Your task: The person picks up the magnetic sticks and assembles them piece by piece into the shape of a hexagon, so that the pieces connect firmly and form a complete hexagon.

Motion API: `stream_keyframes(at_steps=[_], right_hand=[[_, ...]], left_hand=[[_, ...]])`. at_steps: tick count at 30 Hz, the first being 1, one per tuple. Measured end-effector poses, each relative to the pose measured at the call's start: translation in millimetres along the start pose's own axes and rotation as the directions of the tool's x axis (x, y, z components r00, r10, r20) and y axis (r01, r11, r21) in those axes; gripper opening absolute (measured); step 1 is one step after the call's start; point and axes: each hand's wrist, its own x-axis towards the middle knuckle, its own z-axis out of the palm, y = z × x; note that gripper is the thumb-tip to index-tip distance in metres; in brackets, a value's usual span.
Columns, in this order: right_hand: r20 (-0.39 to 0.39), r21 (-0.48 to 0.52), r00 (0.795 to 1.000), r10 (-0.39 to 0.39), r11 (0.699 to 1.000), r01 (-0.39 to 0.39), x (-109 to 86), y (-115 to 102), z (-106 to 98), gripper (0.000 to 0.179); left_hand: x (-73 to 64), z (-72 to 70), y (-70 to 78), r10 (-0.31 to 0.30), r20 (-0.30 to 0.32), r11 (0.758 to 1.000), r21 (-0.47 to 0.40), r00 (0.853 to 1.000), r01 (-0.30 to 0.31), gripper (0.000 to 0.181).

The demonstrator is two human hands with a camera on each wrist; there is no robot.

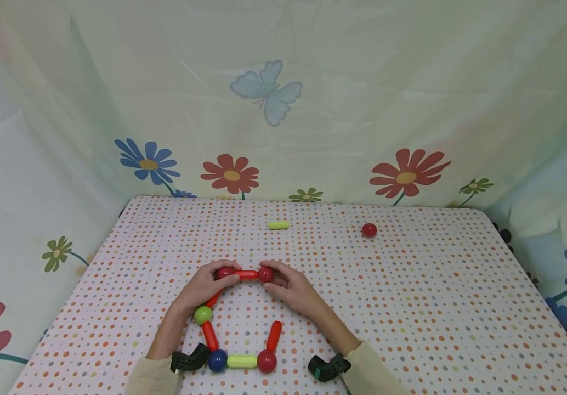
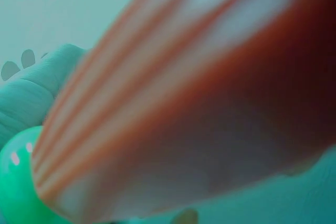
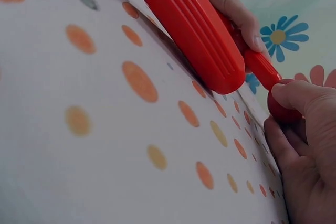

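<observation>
My left hand (image 1: pixel 210 284) grips a red ball (image 1: pixel 225 272) at the upper left of a chain of toy rods and balls. From that ball a red rod (image 1: pixel 247 275) runs right to another red ball (image 1: pixel 265 274), pinched by the thumb and fingers of my right hand (image 1: pixel 290 288). Lower down, the chain goes on through a green ball (image 1: pixel 203 315), a red rod (image 1: pixel 210 336), a blue ball (image 1: pixel 217 360), a yellow-green rod (image 1: pixel 242 361) and a red ball (image 1: pixel 266 361). A red rod (image 1: pixel 274 336) sticks up from that last ball, its upper end free. A large blurred rod fills most of the left wrist view.
A loose yellow-green rod (image 1: pixel 278 225) lies near the table's back edge. Further right sits a loose red ball (image 1: pixel 369 230). The dotted tablecloth (image 1: pixel 412 307) covers the table, with a flowered curtain (image 1: pixel 333 109) behind. Each wrist wears a black device.
</observation>
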Motion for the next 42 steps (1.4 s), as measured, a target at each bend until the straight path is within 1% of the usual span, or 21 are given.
stream_keyframes(at_steps=[7, 11, 14, 20, 22, 26, 30, 34, 37, 42], right_hand=[[-0.011, 0.031, 0.998, -0.055, 0.998, 0.055, 1.9, 3.9, -1.6, 0.048], [-0.023, 0.035, 0.999, -0.04, 0.999, 0.04, 2.4, 4.2, -1.9, 0.049], [-0.033, 0.026, 0.999, -0.026, 0.999, 0.027, 2.5, 3.1, -1.6, 0.049], [-0.057, 0.022, 0.998, -0.004, 1.0, 0.005, 2.3, 0.4, -0.5, 0.048], [-0.062, 0.022, 0.998, 0.001, 1.0, 0.0, 2.4, 0.4, -0.2, 0.048], [-0.066, 0.028, 0.998, 0.001, 1.0, 0.0, 2.3, 0.5, 0.1, 0.048], [-0.067, 0.034, 0.998, -0.002, 0.999, 0.004, 1.7, 0.7, -0.2, 0.048], [-0.066, 0.035, 0.998, 0.004, 0.999, -0.002, 1.7, 1.2, -0.3, 0.048], [-0.068, 0.039, 0.998, 0.012, 0.999, -0.009, 1.9, 1.7, -0.2, 0.047], [-0.074, 0.035, 0.997, 0.017, 0.999, -0.014, 2.3, 1.8, 0.1, 0.046]], left_hand=[[-1.3, 1.3, 2.4, -0.011, -0.026, 0.999, -0.03, 1.0, 0.01, 0.029], [-1.0, 0.3, 1.9, -0.006, -0.019, 0.999, -0.034, 1.0, 0.006, 0.028], [0.1, -0.4, 0.7, -0.013, -0.013, 0.998, -0.056, 1.0, 0.012, 0.027], [2.4, -1.0, -1.5, -0.038, 0.006, 0.985, -0.169, 0.999, 0.038, 0.026], [2.5, -1.1, -1.5, -0.043, 0.013, 0.98, -0.194, 0.999, 0.045, 0.026], [2.7, -0.8, -0.7, -0.058, 0.015, 0.977, -0.205, 0.998, 0.06, 0.026], [2.2, -0.6, 0.1, -0.059, 0.014, 0.974, -0.218, 0.998, 0.06, 0.028], [1.8, -0.4, 0.5, -0.058, 0.002, 0.972, -0.229, 0.998, 0.057, 0.03], [1.9, -0.7, 1.1, -0.069, -0.021, 0.97, -0.235, 0.997, 0.062, 0.029], [1.9, -2.3, 3.5, -0.094, -0.061, 0.957, -0.279, 0.994, 0.073, 0.029]])
